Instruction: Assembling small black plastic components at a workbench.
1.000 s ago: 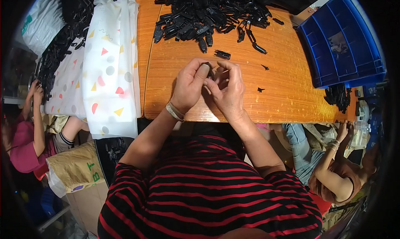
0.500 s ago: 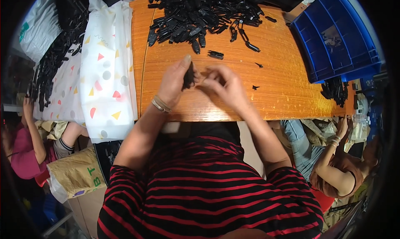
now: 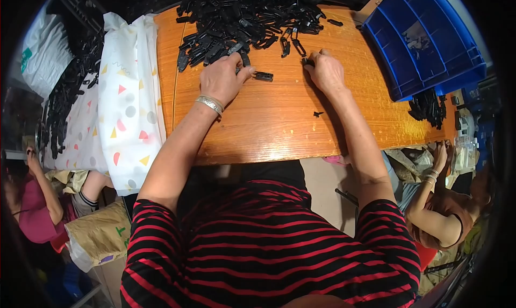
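Note:
My left hand (image 3: 221, 81) rests at the near edge of a heap of small black plastic parts (image 3: 236, 26). Its thumb and forefinger close about a black plastic part there; the palm side is hidden. One loose black part (image 3: 263, 76) lies just right of the thumb. Farther right, my right hand (image 3: 327, 72) has its fingers bent round another black plastic part (image 3: 307, 62), mostly covered by the hand. Two link-shaped black parts (image 3: 290, 46) lie to the left of those fingers. Nearer to me, a tiny black piece (image 3: 317, 114) sits on the wooden table (image 3: 258, 128).
A blue compartmented bin (image 3: 424, 39) stands at the right, with more black parts (image 3: 428, 110) below it. Patterned white sheeting (image 3: 126, 104) covers the left side. Co-workers sit left (image 3: 40, 211) and right (image 3: 438, 216). A brown sack (image 3: 99, 233) stands low at left.
My hands have parted from working together on a dark part near the table's front. The left has gone forward to the heap, the right forward and to the right. The view has shifted slightly.

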A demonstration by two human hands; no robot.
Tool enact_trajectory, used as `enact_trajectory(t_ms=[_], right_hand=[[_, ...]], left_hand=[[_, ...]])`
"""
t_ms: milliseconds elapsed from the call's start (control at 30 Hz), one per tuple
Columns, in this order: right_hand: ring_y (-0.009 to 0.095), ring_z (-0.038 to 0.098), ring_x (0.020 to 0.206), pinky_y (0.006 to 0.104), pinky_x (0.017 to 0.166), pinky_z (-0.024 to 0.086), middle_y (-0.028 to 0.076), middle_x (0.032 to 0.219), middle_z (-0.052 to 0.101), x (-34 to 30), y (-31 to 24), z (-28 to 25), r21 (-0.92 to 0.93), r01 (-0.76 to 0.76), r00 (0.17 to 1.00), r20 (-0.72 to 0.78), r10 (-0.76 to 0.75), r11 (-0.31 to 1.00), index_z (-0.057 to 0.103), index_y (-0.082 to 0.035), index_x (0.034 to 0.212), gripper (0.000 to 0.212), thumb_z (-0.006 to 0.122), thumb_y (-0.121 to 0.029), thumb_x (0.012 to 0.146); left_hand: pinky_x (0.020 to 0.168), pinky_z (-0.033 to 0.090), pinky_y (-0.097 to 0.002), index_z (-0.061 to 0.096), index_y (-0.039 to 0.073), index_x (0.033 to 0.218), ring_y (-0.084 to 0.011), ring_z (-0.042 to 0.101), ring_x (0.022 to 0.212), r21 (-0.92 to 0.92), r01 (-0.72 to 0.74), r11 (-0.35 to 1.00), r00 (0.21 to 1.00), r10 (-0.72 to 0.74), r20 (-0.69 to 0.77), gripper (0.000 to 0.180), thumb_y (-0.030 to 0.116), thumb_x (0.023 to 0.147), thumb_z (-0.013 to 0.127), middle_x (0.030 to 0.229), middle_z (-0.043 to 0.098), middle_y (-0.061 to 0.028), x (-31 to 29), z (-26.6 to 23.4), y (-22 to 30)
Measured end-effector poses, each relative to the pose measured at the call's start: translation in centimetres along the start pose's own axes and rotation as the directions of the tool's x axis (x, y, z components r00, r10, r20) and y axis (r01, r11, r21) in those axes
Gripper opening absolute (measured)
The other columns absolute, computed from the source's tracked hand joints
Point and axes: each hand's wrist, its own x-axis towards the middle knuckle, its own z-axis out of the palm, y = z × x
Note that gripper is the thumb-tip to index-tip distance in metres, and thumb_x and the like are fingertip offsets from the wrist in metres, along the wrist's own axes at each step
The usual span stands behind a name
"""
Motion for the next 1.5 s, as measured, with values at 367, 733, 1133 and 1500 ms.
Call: enact_trajectory(t_ms=[367,733,1133,1500], right_hand=[[0.007,0.055,0.055,0.0191,0.047,0.044,0.005,0.067,0.061,-3.4,-4.4,-1.4,0.814,-0.29,0.948,0.316,0.036,0.503,0.057,0.0,0.088,0.024,0.078,-0.007,0.078],[0.008,0.062,0.064,0.0205,0.056,0.051,0.005,0.078,0.066,-5.5,-12.7,-0.5,0.995,-0.102,0.974,0.098,0.206,0.01,0.066,0.002,0.108,0.022,0.068,-0.004,0.087],[0.007,0.062,0.067,0.0207,0.056,0.05,0.005,0.08,0.066,-7.2,-14.1,-0.8,0.949,-0.067,0.997,0.055,0.049,0.309,0.059,0.002,0.108,0.019,0.064,-0.004,0.09],[0.006,0.058,0.066,0.02,0.056,0.047,0.003,0.082,0.062,-7.2,-13.9,-0.7,0.762,0.231,0.965,-0.26,-0.04,0.605,0.06,0.0,0.103,0.02,0.069,-0.004,0.086]], left_hand=[[0.056,0.046,-0.0245,0.062,0.003,0.108,-0.0138,0.061,0.066,-0.618,0.068,0.783,0.996,-0.093,-0.009,0.031,0.02,0.084,0.072,0.079,0.065,-0.0044,-1.4,1.0,-2.8],[0.049,0.039,-0.0159,0.061,0.007,0.106,-0.0031,0.054,0.059,-0.943,0.332,-0.035,0.931,-0.149,0.333,0.017,0.017,0.092,0.064,0.073,0.062,0.0012,-6.2,-1.7,0.5],[0.055,0.04,-0.0164,0.062,0.001,0.109,-0.0031,0.051,0.062,-0.972,0.229,-0.049,0.954,-0.189,0.235,0.024,0.013,0.089,0.068,0.079,0.06,0.0025,-7.2,-1.9,-0.1],[0.06,0.048,-0.0167,0.063,0.001,0.114,-0.0027,0.057,0.07,-0.977,0.171,0.124,0.974,-0.174,0.148,0.026,0.009,0.089,0.067,0.088,0.066,-0.0002,-7.4,-2.0,-0.1]])
